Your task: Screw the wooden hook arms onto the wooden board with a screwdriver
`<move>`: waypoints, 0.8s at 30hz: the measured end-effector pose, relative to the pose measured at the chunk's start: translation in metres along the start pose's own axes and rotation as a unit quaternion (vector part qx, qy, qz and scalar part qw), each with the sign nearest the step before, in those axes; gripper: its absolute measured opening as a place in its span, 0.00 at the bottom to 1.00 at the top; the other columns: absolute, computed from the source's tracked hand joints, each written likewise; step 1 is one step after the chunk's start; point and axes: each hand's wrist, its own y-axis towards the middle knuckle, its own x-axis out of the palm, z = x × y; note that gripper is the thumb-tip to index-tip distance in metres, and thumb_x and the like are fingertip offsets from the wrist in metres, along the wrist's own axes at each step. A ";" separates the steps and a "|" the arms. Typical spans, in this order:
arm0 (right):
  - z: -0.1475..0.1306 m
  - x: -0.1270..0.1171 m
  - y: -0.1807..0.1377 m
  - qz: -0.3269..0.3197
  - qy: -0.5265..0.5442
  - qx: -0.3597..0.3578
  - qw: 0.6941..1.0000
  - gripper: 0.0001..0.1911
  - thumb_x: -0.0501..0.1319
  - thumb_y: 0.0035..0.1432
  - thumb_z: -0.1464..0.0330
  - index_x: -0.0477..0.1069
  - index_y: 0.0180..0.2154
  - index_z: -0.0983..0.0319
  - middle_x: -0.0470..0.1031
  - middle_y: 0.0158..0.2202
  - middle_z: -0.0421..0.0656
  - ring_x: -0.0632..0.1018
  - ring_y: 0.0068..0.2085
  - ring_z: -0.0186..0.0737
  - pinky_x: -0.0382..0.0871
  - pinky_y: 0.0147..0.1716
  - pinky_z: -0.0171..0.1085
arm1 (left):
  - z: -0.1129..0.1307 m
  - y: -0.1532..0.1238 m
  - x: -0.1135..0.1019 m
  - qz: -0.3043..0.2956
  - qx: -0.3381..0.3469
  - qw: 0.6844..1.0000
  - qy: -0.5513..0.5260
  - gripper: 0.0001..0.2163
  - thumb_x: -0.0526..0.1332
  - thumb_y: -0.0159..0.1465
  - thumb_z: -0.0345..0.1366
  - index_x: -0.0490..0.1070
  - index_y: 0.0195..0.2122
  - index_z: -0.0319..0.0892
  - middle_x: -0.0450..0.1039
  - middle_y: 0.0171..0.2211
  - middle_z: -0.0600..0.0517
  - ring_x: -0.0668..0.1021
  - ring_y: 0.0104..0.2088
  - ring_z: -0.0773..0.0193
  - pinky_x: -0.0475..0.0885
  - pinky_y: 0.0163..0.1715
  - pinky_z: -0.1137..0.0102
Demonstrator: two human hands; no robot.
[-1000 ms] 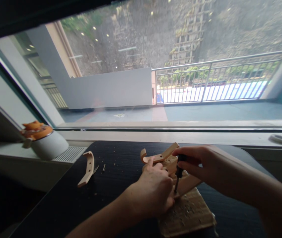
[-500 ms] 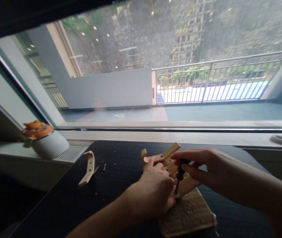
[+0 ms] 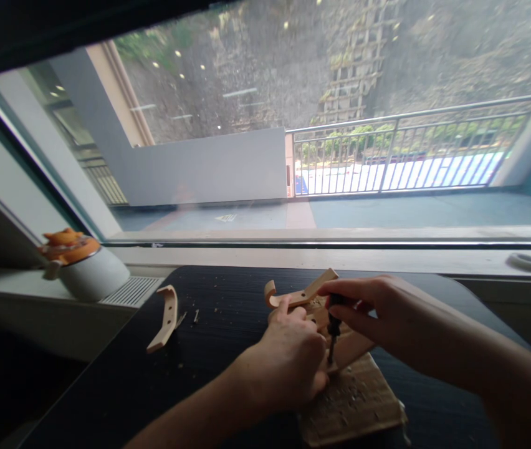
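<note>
Screwdriver (image 3: pixel 334 323): dark-handled, nearly upright, its tip down at the near end of a pale wooden bar (image 3: pixel 353 347), just beside the left hand.
Right hand (image 3: pixel 376 304): thumb and fingers closed around the screwdriver's handle.
Left hand (image 3: pixel 292 352): palm down over the wood, forefinger stretched out to the hooked piece, other fingers bent; I cannot tell how far they close underneath.
Hooked piece (image 3: pixel 299 298): pale wood with a dark hole, beyond the left hand, curled end to the left.
Brown slab (image 3: pixel 356 399): under the bar, its near part scattered with small bits.
Loose hook (image 3: pixel 169 318): wooden, two holes, well apart on the left of the black table (image 3: pixel 228 293).
Metal bits (image 3: pixel 196 316): small and thin, near the loose hook.
Sill: orange-topped pot (image 3: pixel 95 274) left, tape roll (image 3: pixel 523 262) right.
</note>
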 end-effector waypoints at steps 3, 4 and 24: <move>-0.001 -0.001 0.001 0.010 -0.014 0.001 1.000 0.11 0.57 0.61 0.66 0.78 0.40 0.58 0.80 0.32 0.41 0.78 0.33 0.40 0.67 0.31 0.33 | -0.001 0.000 0.001 0.005 -0.001 1.000 -0.001 0.09 0.62 0.59 0.39 0.75 0.28 0.39 0.76 0.33 0.46 0.73 0.42 0.52 0.52 0.59 0.48; -0.002 -0.001 0.001 0.009 -0.019 0.000 1.000 0.10 0.57 0.61 0.66 0.78 0.38 0.58 0.80 0.30 0.40 0.77 0.31 0.39 0.66 0.30 0.32 | -0.001 0.000 0.002 0.009 0.001 1.000 -0.002 0.09 0.62 0.59 0.39 0.75 0.28 0.39 0.76 0.33 0.46 0.73 0.42 0.52 0.52 0.59 0.48; -0.011 0.001 -0.003 -0.009 0.021 -0.023 0.999 0.15 0.55 0.60 0.71 0.78 0.45 0.56 0.81 0.35 0.41 0.79 0.37 0.41 0.69 0.37 0.33 | -0.003 0.000 0.006 0.034 0.012 0.999 -0.006 0.07 0.61 0.59 0.37 0.77 0.32 0.41 0.77 0.38 0.46 0.73 0.47 0.49 0.51 0.60 0.47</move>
